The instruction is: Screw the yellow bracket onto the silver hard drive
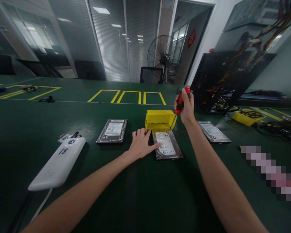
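A red and black screwdriver [179, 104] is gripped in my right hand [188, 110], its handle leaning up to the right. Its shaft slants down to the far right corner of a hard drive [176, 147] with a white label. My left hand [141, 143] lies at the drive's left side, fingers spread, the thumb on the drive's top face. Right behind this drive stands a yellow plastic bin [160, 124], its open side facing me. A second hard drive [114, 128] lies to the left; a third hard drive [213, 132] lies right, partly behind my right forearm.
On the left, a white device marked 18 [59, 163] has a cable running toward me. A computer case [208, 81] with hanging wires stands at the back right. Near it are another yellow bin [247, 118] and tangled black cables [276, 129]. Yellow tape outlines [131, 92] mark the green table.
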The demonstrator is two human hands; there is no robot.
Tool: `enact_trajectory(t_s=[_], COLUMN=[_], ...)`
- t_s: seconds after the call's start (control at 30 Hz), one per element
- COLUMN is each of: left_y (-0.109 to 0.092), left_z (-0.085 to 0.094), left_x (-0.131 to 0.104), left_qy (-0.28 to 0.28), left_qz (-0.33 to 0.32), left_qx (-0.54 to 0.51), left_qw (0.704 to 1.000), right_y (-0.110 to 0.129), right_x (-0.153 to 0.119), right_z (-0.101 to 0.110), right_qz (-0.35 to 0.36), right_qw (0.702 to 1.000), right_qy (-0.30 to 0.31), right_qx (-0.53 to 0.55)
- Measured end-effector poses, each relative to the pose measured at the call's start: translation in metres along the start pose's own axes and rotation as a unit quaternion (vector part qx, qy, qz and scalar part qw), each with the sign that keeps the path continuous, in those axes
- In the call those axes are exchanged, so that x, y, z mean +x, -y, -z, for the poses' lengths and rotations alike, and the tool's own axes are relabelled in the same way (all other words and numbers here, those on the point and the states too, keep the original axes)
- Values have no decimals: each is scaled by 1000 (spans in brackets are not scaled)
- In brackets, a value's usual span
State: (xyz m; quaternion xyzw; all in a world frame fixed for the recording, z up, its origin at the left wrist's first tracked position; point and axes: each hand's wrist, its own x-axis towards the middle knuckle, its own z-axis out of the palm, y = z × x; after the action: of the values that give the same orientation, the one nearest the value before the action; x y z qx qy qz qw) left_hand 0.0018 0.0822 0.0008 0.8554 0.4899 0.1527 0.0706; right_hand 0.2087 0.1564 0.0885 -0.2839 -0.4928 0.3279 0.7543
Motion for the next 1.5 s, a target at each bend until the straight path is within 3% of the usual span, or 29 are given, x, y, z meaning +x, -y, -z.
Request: enact_trajectory(t_s=[0.27, 0.47, 0.83, 1.03, 1.27, 1.5], left_y=[3, 2, 3, 1, 4, 1], left_z=[-2, -2, -3, 0, -4, -2], left_x=[0, 0, 0, 1, 1, 0], left_qy=[0, -8, -3, 7, -3, -10], left_qz=[-2, -5, -4, 1, -6, -2], left_qx=[-4, 7, 1, -4, -7, 5], left_qw=[1000, 1000, 1000, 1000, 1000, 1000], right_y=[-2, -2, 2, 3, 8, 10], right_x=[5, 5, 2, 2, 3, 1], right_z=[5, 5, -1, 0, 2, -1], right_qz=[-40, 3, 14, 68, 36, 67], right_qw=[998, 998, 997, 991, 993, 990], right_qy=[43, 54, 43, 56, 88, 79], right_qx=[-18, -35, -63, -96, -70, -100])
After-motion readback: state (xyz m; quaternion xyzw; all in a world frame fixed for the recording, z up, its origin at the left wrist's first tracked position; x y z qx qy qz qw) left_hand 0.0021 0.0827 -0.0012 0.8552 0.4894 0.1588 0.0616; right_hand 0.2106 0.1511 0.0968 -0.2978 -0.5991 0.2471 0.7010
